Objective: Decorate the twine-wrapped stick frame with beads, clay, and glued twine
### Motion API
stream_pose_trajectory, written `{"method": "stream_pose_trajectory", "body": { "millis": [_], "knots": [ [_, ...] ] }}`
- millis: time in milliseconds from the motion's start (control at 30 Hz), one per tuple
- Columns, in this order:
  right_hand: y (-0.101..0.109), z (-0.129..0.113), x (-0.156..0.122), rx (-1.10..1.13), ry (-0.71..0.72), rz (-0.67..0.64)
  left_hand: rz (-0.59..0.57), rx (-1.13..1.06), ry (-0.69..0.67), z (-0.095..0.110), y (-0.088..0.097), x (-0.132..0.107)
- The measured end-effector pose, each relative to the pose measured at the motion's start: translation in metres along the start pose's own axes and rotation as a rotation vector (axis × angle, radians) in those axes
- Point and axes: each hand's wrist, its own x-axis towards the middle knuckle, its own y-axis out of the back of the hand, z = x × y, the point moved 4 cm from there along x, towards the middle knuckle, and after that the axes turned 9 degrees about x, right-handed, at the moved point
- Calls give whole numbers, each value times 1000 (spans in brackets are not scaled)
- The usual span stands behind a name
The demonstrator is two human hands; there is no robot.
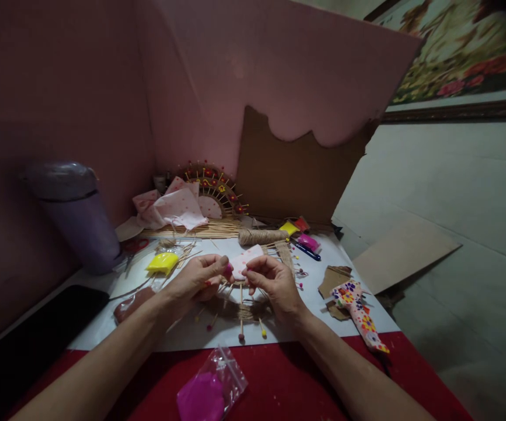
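My left hand (204, 276) pinches a small lump of magenta clay (229, 269) between thumb and fingers. Just right of it, my right hand (274, 283) is closed in a pinch, and what its fingertips hold is too small to make out. Both hands are over a round craft piece (245, 311) of sticks woven with twine. Its stick ends carry small coloured balls, such as a yellow ball (263, 333). Pale pink dotted fabric (246, 261) covers the middle of the piece, partly hidden by my fingers.
A bag of magenta clay (203, 394) lies on the red cloth in front. Yellow clay (162, 263) and a purple tumbler (78, 219) stand left. A twine roll (262, 237) is behind; a flower-patterned glue gun (358, 310) lies right. A decorated stick fan (218, 187) leans at the back.
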Motion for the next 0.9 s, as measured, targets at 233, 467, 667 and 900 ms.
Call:
{"method": "stream_pose_trajectory", "body": {
  "millis": [233,467,667,900],
  "knots": [
    [-3,-2,-2,-80,16,-11,21,46,21,-4,-1,2],
    [-6,-5,-5,-132,60,-27,36,96,23,-4,-7,1],
    [-7,-4,-9,-273,133,-42,24,107,3,-2,-10,1],
    [-8,-7,-12,-545,296,-115,17,190,41,-2,-12,0]
  ]
}}
